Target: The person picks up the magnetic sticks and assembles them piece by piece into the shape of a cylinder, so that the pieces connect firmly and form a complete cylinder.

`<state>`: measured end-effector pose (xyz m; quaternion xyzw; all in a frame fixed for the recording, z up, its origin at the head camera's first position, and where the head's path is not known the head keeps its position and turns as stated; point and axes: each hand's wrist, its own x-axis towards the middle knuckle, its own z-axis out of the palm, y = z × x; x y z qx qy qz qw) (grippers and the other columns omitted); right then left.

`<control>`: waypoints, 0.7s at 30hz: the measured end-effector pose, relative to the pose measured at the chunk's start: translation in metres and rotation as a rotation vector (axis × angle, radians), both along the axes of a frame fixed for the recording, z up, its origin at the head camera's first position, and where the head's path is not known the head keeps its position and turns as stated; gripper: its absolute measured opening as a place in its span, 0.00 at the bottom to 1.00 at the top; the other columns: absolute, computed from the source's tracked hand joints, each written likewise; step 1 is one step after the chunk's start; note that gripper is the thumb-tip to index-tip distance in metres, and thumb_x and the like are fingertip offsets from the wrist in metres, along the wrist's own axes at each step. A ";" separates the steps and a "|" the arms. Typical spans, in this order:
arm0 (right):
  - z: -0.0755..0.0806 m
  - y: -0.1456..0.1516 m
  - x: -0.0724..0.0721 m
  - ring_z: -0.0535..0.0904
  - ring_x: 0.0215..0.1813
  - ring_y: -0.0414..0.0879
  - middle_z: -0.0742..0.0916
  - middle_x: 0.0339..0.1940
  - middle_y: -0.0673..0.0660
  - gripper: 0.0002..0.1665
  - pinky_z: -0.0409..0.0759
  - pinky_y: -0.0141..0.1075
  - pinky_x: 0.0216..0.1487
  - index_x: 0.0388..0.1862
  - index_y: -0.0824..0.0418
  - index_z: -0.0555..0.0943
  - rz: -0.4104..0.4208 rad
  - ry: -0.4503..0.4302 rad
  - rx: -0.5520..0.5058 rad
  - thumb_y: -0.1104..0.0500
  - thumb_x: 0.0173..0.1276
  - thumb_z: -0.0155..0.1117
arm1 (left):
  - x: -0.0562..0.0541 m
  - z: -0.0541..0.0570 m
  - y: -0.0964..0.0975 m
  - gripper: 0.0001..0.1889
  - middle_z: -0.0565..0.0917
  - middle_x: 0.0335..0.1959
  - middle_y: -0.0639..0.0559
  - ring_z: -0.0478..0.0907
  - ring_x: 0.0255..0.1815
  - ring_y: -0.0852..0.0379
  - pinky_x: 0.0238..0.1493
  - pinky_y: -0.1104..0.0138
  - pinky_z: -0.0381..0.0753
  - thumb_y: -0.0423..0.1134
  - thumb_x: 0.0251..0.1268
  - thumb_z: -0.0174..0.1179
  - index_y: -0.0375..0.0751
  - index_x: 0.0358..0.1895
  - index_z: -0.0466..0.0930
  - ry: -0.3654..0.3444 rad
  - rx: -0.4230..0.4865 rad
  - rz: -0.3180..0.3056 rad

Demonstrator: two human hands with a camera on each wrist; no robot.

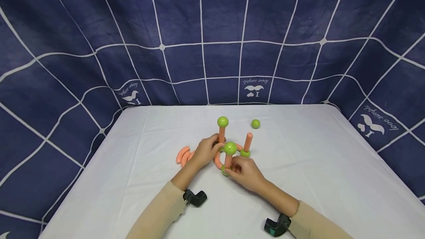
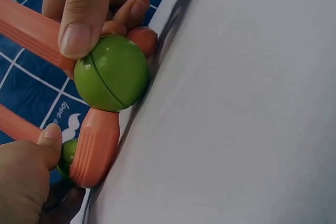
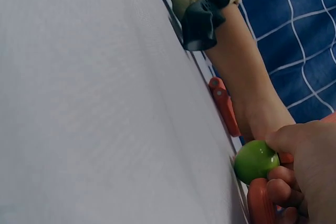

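Observation:
Green balls and orange rods form a frame, with curved orange pieces (image 1: 217,160) joining its base. At its near corner, my right hand (image 1: 247,172) pinches the base green ball (image 2: 112,74), below an upright rod topped by another green ball (image 1: 230,148). To its left, my left hand (image 1: 206,152) grips the rear-left base ball (image 2: 67,156), where a second rod (image 1: 221,135) stands under a green ball (image 1: 223,121). A third rod (image 1: 248,142) rises bare-ended from the right base ball (image 1: 245,153). Fingers hide part of both gripped joints.
A loose green ball (image 1: 255,123) lies behind the frame. Several curved orange pieces (image 1: 182,155) lie left of it, partly behind the left hand. A white cloth (image 1: 318,165) covers the table, and a dark blue grid-patterned curtain (image 1: 222,21) hangs around its back and sides.

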<state>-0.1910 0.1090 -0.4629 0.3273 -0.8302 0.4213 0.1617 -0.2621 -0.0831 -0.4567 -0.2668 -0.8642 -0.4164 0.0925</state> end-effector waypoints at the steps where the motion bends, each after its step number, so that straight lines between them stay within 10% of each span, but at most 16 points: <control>1: 0.000 -0.001 0.000 0.65 0.21 0.30 0.74 0.19 0.42 0.13 0.65 0.26 0.20 0.23 0.56 0.77 -0.009 0.008 -0.002 0.61 0.56 0.76 | -0.001 0.000 0.001 0.11 0.86 0.42 0.50 0.83 0.45 0.56 0.47 0.62 0.80 0.42 0.69 0.57 0.41 0.49 0.79 -0.006 0.000 -0.004; 21: 0.002 -0.015 0.005 0.64 0.20 0.30 0.72 0.16 0.44 0.16 0.65 0.26 0.18 0.21 0.58 0.75 -0.093 0.008 -0.004 0.59 0.55 0.77 | -0.005 0.002 0.006 0.07 0.86 0.43 0.53 0.81 0.48 0.57 0.51 0.60 0.79 0.38 0.71 0.57 0.45 0.48 0.80 -0.126 0.011 0.002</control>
